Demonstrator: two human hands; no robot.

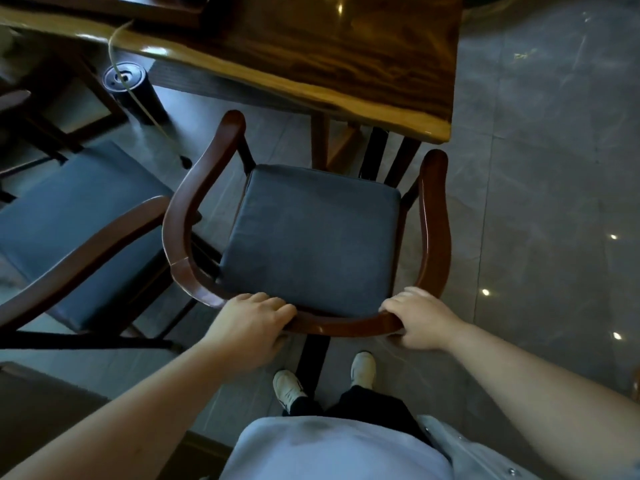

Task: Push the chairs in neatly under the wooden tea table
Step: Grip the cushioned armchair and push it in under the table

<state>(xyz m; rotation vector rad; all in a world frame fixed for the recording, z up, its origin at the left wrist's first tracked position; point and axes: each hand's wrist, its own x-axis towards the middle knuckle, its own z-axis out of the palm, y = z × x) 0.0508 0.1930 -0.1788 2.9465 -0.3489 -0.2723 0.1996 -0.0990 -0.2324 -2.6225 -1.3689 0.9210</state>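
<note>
A dark wooden armchair (194, 216) with a curved backrest and a dark blue seat cushion (311, 237) stands directly in front of me, facing the glossy wooden tea table (346, 64). The chair's front sits at the table's near edge, with its armrest tips just short of it. My left hand (249, 323) grips the left part of the curved back rail. My right hand (419, 317) grips the right part of the same rail. A second matching chair (79, 237) stands to the left, angled away from the table.
A black cylindrical bin (131, 88) stands on the floor under the table's left side, with a thin yellow cord running past it. Grey tiled floor (536, 202) lies open to the right. My feet stand just behind the chair.
</note>
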